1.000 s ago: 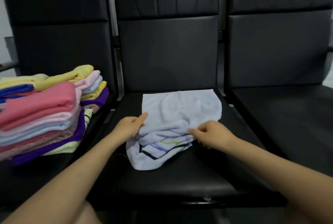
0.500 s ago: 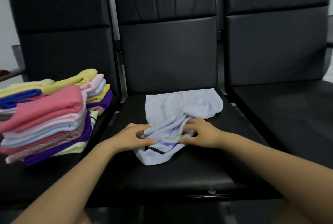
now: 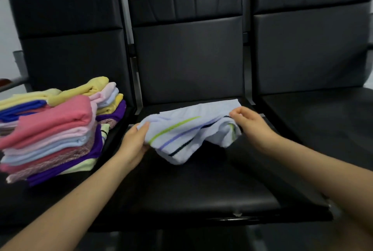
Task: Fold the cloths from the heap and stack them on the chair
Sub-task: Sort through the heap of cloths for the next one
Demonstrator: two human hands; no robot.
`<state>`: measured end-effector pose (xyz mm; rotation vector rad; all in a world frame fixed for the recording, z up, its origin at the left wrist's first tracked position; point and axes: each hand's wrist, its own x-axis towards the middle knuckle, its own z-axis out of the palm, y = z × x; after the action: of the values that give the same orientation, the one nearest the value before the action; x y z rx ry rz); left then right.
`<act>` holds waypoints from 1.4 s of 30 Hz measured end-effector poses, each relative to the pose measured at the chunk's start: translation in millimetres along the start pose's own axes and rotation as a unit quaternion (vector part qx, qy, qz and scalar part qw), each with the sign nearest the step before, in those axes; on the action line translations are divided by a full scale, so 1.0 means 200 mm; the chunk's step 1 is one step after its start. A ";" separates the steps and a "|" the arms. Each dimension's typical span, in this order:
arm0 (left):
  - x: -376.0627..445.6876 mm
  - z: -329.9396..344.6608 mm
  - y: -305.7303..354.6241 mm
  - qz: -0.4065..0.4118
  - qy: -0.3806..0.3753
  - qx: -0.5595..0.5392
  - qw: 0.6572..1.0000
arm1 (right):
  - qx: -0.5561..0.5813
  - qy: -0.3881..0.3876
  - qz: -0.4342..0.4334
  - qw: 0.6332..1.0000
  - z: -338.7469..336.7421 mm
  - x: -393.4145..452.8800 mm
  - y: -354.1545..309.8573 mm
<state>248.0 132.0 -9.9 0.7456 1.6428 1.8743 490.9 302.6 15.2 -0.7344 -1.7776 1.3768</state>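
Three black padded chairs stand side by side against a pale wall, their backs filling the far half of the view. On the middle chair [image 3: 201, 186] a pale blue cloth [image 3: 193, 131] with green, blue and dark stripes is held partly raised above the seat, its far edge lying near the backrest and its near part sagging between the two hands. The left hand [image 3: 135, 141] grips the cloth's left end, thumb on top and fingers curled under the fabric. The right hand [image 3: 250, 123] pinches the right end, fingers bent around a bunched fold, with a loose flap hanging just below it. Both forearms reach in from the near edge, bare.

On the left chair [image 3: 66, 49] sits a stack [image 3: 58, 129] of folded cloths in pink, yellow, blue, purple and pale green, its layers leaning slightly and its right edge close to the gap between the seats. The right chair [image 3: 314, 53] stands beside the middle one, seat dark and glossy.
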 end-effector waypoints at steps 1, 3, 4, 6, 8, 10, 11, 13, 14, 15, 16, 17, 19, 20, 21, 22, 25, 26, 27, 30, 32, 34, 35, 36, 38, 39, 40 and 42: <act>-0.02 0.00 0.03 -0.005 -0.008 -0.019 1.000 | 0.045 0.007 0.017 0.999 -0.03 -0.02 -0.05; -0.06 0.02 0.10 -0.023 -0.020 -0.016 0.999 | 0.107 -0.050 0.048 0.992 -0.09 -0.09 -0.15; -0.08 0.03 0.14 -0.046 -0.026 -0.008 0.999 | 0.136 -0.100 0.063 0.984 -0.12 -0.12 -0.20; -0.11 0.04 0.20 -0.089 -0.030 0.041 0.995 | 0.187 -0.192 0.098 0.959 -0.17 -0.18 -0.28; -0.07 0.02 0.19 -0.063 0.005 0.120 0.991 | 0.214 -0.217 0.128 0.944 -0.20 -0.19 -0.32; -0.03 -0.01 0.15 -0.011 0.081 0.211 0.974 | 0.127 -0.172 0.129 0.968 -0.19 -0.16 -0.25; -0.02 -0.01 0.12 0.013 0.106 0.280 0.954 | 0.015 -0.127 0.115 0.985 -0.18 -0.13 -0.18; -0.05 0.03 0.06 0.091 0.101 0.402 0.906 | -0.215 -0.063 0.094 0.970 -0.16 -0.07 -0.02; -0.08 0.08 0.05 0.129 0.073 0.436 0.887 | -0.272 -0.073 0.106 0.954 -0.16 -0.04 0.04; -0.12 0.13 0.03 0.151 0.027 0.455 0.877 | -0.294 -0.107 0.128 0.941 -0.17 -0.03 0.08; -0.18 0.19 0.02 0.159 -0.030 0.470 0.868 | -0.301 -0.153 0.136 0.931 -0.17 -0.03 0.10; -0.23 0.23 0.00 0.165 -0.086 0.498 0.847 | -0.311 -0.189 0.127 0.923 -0.18 -0.03 0.10; -0.30 0.29 -0.06 0.222 -0.156 0.591 0.759 | -0.349 -0.229 0.078 0.906 -0.18 -0.03 0.11; -0.31 0.28 -0.09 0.249 -0.174 0.619 0.724 | -0.368 -0.243 0.049 0.896 -0.18 -0.03 0.10; -0.30 0.27 -0.11 0.257 -0.187 0.624 0.714 | -0.387 -0.251 0.026 0.887 -0.17 -0.03 0.12; -0.29 0.25 -0.12 0.262 -0.194 0.611 0.721 | -0.403 -0.254 0.000 0.879 -0.17 -0.02 0.13; -0.26 0.19 -0.13 0.321 -0.202 0.589 0.713 | -0.415 -0.230 -0.039 0.880 -0.17 -0.01 0.15; -0.26 0.18 -0.15 0.335 -0.200 0.596 0.702 | -0.402 -0.212 -0.029 0.890 -0.18 0.00 0.15; -0.26 0.18 -0.16 0.333 -0.198 0.600 0.700 | -0.375 -0.195 -0.013 0.906 -0.19 0.01 0.14; -0.28 0.21 -0.17 0.307 -0.168 0.594 0.724 | -0.246 -0.187 0.081 0.948 -0.22 0.01 0.09; -0.26 0.23 -0.16 0.273 -0.147 0.572 0.759 | -0.144 -0.219 0.132 0.956 -0.25 0.01 0.07; -0.24 0.23 -0.13 0.209 -0.139 0.509 0.824 | -0.082 -0.223 0.155 0.959 -0.26 0.02 0.07; -0.22 0.22 -0.11 0.165 -0.137 0.452 0.866 | -0.063 -0.216 0.160 0.961 -0.27 0.03 0.07; -0.21 0.21 -0.08 0.123 -0.134 0.392 0.902 | -0.063 -0.201 0.158 0.965 -0.26 0.04 0.07; -0.17 0.17 -0.02 0.080 -0.125 0.325 0.934 | -0.156 -0.173 0.128 0.964 -0.25 0.04 0.08; -0.15 0.15 0.00 0.072 -0.128 0.326 0.934 | -0.234 -0.163 0.109 0.952 -0.24 0.04 0.07; -0.14 0.13 0.02 0.065 -0.135 0.335 0.930 | -0.305 -0.158 0.090 0.935 -0.23 0.03 0.08; -0.13 0.09 0.04 0.040 -0.148 0.344 0.926 | -0.357 -0.150 0.063 0.920 -0.20 0.01 0.10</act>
<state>278.3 124.6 -1.7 1.3177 2.0865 1.1182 522.6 330.5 2.5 -1.0667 -2.5637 0.9234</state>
